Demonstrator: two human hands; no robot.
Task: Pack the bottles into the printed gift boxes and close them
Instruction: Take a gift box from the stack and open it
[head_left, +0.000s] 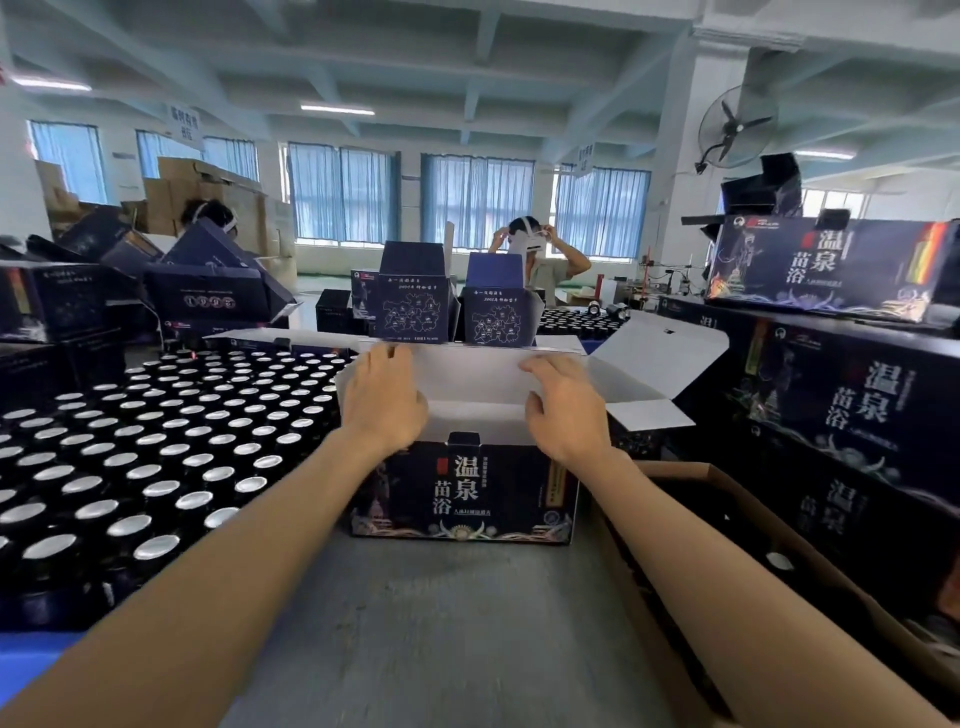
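Observation:
A dark printed gift box (462, 493) stands in the middle of the grey table with its white-lined lid flaps up. My left hand (382, 402) rests on the box's left top, fingers reaching onto the white flap (467, 374). My right hand (563, 410) lies on the right side of the same flap, fingers bent over its edge. A side flap (654, 364) hangs open to the right. Whatever the box holds is hidden. Several dark bottles with silver caps (156, 441) stand packed together on the left.
Closed printed boxes (841, 410) are stacked at right, and an open brown carton (727, 571) sits at the lower right. More open gift boxes (415, 306) stand behind. Two people work at the far side. Bare grey table (441, 623) lies in front.

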